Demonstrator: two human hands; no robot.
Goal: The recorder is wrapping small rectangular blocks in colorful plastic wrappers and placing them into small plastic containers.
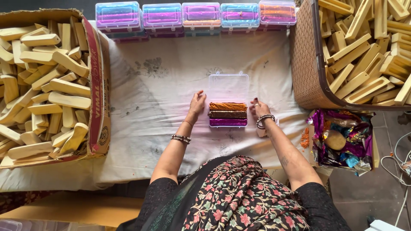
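Resting on the white cloth-covered surface, your left hand touches the left edge of the open clear plastic box and your right hand sits at its right edge, fingers of both loosely apart and clamped on nothing. The box lies mid-surface between your hands, lid flung back, holding three foil-wrapped bars side by side: orange, brown, purple. Keep both hands bracing the box sides so it stays square and the bars stay flat, with closed coloured boxes well apart at the far edge.
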